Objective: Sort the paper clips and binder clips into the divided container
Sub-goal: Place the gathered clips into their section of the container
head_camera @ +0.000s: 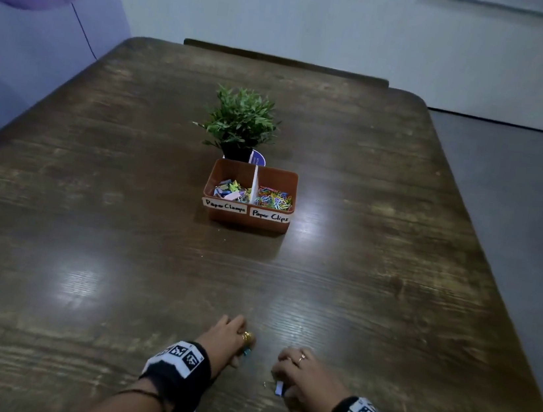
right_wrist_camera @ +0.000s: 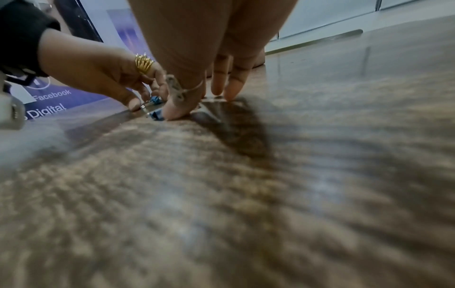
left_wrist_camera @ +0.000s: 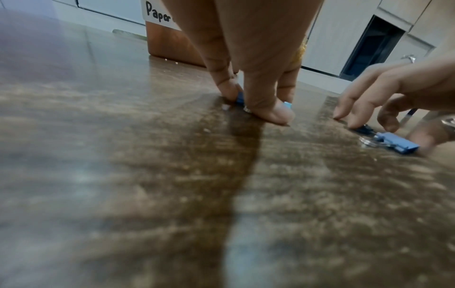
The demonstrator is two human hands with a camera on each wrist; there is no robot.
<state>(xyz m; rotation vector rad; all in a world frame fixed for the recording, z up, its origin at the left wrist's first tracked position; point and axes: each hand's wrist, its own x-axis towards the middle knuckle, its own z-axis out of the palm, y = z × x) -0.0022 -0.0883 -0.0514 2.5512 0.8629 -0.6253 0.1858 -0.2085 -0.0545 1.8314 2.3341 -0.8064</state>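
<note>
Head view: a dark brown wood-grain surface (head_camera: 373,288) carries, near its middle, a reddish-brown rectangular divided container (head_camera: 246,218) split by a white partition. The left compartment, labelled "Paper Clamps", holds pastel binder clips (head_camera: 231,189); the right compartment, labelled "Paper Clips", holds multicoloured wire paper clips (head_camera: 273,199). A small green potted plant (head_camera: 239,122) stands just behind the container. Both hands work at the near edge of the surface, well apart from the container. The left hand (head_camera: 228,336), wearing a gold ring and a black wristband with printed markers, reaches its fingertips down to the wood; in the left wrist view its thumb and fingers pinch a small blue binder clip (left_wrist_camera: 240,98) that rests on the surface, so this grip is pressed together on the clip. The right hand (head_camera: 303,376), with a thin ring and a matching wristband, sits just beside the left. A light blue binder clip (left_wrist_camera: 396,143) with silver wire handles lies under its fingertips, which touch it on the wood; whether this grip pinches the clip or only presses on it cannot be told.
</note>
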